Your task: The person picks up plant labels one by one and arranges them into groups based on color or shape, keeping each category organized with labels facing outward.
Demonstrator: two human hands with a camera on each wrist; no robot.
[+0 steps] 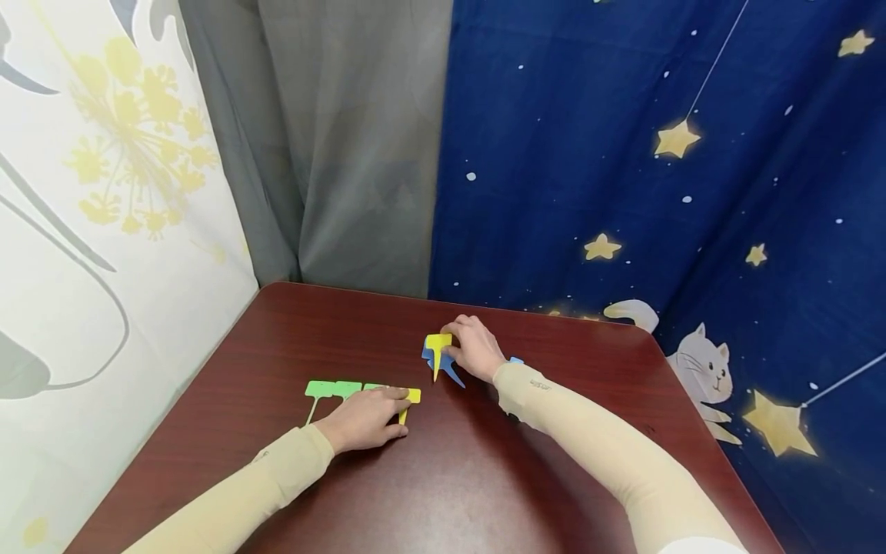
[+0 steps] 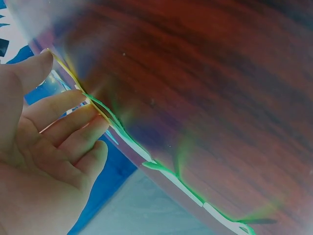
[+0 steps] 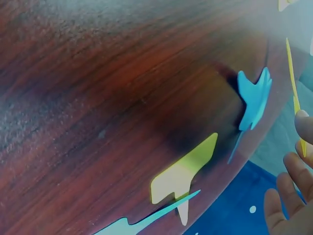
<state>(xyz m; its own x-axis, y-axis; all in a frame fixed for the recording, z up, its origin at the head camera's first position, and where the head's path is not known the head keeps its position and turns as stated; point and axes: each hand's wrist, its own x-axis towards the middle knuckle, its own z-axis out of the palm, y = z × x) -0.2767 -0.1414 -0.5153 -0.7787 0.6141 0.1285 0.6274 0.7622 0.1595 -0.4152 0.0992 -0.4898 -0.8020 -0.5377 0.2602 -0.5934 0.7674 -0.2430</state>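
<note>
My right hand point(image 1: 476, 346) pinches a yellow T-shaped plant label point(image 1: 437, 343) between thumb and fingers, its pointed stem downward. Beyond it, blue plant labels point(image 3: 253, 98) lie overlapped on the table. My left hand point(image 1: 367, 419) rests at another yellow plant label point(image 1: 414, 395) on the table, fingers at its head and thumb by its stem tip. Left of that label, several green plant labels point(image 1: 320, 388) lie in a row, partly hidden under the left hand.
Another yellow plant label point(image 3: 178, 178) and a blue one point(image 3: 146, 221) lie close to the right wrist; the hand and forearm mostly hide them in the head view. The brown table point(image 1: 443, 492) ends at a grey curtain point(image 1: 367, 154) and a blue starry curtain point(image 1: 554, 154).
</note>
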